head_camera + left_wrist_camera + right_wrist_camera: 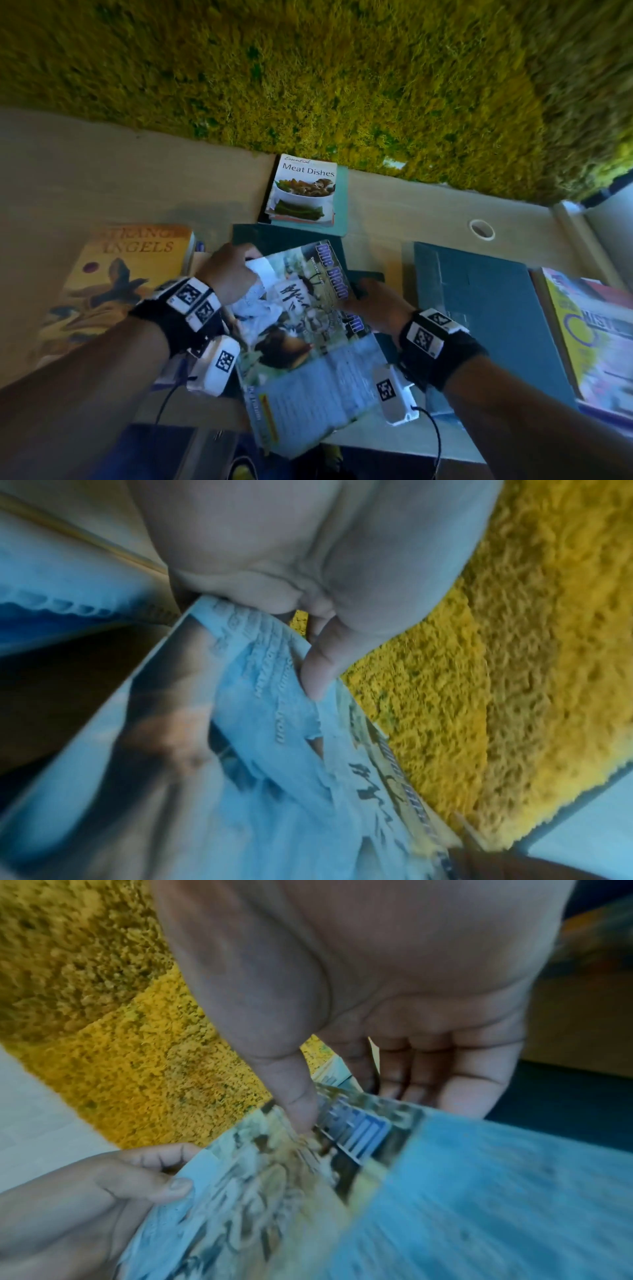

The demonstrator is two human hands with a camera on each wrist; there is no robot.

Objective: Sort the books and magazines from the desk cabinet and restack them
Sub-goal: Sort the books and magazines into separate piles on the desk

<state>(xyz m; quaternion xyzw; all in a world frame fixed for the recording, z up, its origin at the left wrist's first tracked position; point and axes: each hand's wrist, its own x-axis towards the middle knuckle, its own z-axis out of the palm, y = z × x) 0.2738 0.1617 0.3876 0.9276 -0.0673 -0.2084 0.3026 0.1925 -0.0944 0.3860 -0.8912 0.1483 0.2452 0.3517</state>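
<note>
A glossy magazine [301,339] with blue title lettering is held tilted above the desk, between both hands. My left hand [230,270] pinches its far left corner, thumb on top of a torn white patch [274,696]. My right hand [373,301] grips the right edge by the title, thumb pressed on the cover [301,1110] and fingers curled underneath. The left hand [137,1180] also shows in the right wrist view, holding the same magazine [274,1191]. A "Meat Dishes" cookbook [303,190] lies on a teal book at the back of the desk.
A large "Strange Angels" book [120,274] lies at the left. A dark teal book [479,308] and a yellow magazine [589,332] lie at the right. A cable hole [481,229] is in the pale desk [102,178]. Green-yellow shag carpet [342,75] lies beyond.
</note>
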